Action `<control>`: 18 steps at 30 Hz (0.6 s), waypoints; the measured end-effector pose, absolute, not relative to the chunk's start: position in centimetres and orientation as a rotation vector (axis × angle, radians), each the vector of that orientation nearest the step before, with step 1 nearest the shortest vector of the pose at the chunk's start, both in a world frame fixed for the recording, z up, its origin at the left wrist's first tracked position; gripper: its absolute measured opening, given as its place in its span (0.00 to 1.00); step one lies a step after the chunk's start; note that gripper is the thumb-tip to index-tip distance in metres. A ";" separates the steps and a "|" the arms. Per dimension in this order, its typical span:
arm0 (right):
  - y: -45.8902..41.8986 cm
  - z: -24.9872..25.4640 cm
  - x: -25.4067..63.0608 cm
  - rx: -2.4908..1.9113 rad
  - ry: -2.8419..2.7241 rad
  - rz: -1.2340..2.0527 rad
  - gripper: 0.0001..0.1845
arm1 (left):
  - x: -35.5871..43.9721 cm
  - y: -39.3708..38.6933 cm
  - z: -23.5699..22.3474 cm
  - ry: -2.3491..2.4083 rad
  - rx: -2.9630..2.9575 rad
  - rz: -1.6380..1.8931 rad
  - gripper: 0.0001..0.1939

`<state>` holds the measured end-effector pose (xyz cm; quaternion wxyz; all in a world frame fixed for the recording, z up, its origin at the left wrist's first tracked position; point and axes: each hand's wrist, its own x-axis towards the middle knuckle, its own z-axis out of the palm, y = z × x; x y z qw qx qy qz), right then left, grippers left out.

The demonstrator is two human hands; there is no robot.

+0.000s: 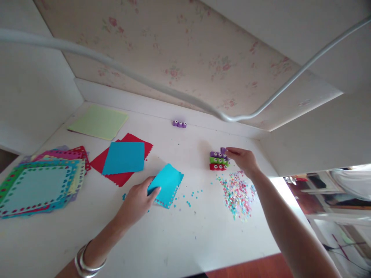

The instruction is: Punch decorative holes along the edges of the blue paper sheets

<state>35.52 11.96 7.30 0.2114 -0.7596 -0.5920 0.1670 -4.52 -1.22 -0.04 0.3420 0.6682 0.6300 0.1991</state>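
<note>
My left hand (138, 200) pinches the near corner of a small blue paper square (168, 183) with a punched scalloped edge, which lies on the white table (185, 239). My right hand (242, 159) reaches to a stack of three small punches, purple, green and red (218, 160), and its fingertips close on a small purple piece (223, 150) at the top of the stack. Small blue paper dots lie scattered beside the blue square.
A heap of multicoloured paper dots (237, 193) lies near the right arm. A blue sheet on a red sheet (124, 157), a light green sheet (99, 122) and a pile of punched-border papers (40, 184) sit at the left. Another purple punch (179, 124) stands by the back wall.
</note>
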 end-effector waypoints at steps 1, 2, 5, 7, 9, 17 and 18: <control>13.1 7.4 36.8 -2.218 -1.676 0.342 0.25 | -4.5 -1.2 -0.1 1.634 1.744 0.531 0.19; 14.1 7.4 38.0 -2.262 -1.680 0.288 0.24 | -4.5 -1.2 -0.1 1.630 1.746 0.539 0.19; 15.9 7.0 39.9 -2.325 -1.737 0.219 0.18 | -4.5 -1.1 -0.1 1.616 1.729 0.536 0.19; 16.5 6.2 40.4 -2.345 -1.794 0.200 0.14 | -4.5 -1.1 0.0 1.607 1.717 0.527 0.19; 16.9 5.4 40.6 -2.363 -1.850 0.190 0.12 | -4.5 -1.1 -0.1 1.603 1.712 0.526 0.19; 18.0 3.8 41.2 -2.388 -1.982 0.226 0.12 | -4.5 -1.0 -0.3 1.602 1.722 0.519 0.20; 18.0 3.9 41.2 -2.388 -1.978 0.227 0.12 | -4.5 -1.0 -0.2 1.602 1.720 0.516 0.20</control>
